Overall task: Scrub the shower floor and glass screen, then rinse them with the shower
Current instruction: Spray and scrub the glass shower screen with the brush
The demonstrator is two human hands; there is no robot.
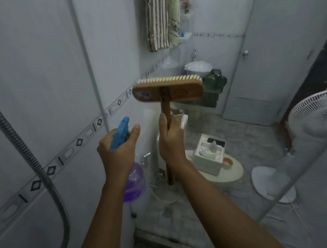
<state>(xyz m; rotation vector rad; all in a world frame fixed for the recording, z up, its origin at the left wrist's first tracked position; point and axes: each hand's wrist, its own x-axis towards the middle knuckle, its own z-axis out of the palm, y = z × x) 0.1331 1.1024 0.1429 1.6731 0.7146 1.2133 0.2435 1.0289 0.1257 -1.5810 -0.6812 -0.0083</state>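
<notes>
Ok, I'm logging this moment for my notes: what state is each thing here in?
Brush: held upright by its handle, bristles facing away.
Spray bottle: held upright by its neck.
Towel: hanging up.
Fan: standing on the floor; running or not, unclear.

Person's body in view: two arms only, entering from the lower edge. Left hand (pixel 116 152) is bare. Right hand (pixel 171 141) is bare. Both forearms (pixel 100 224) are uncovered along their whole visible length, wrist to frame edge. Thumbnails (pixel 136 127) on both hands appear short and plain. Finer surface detail is blurred and cannot be assessed.
</notes>
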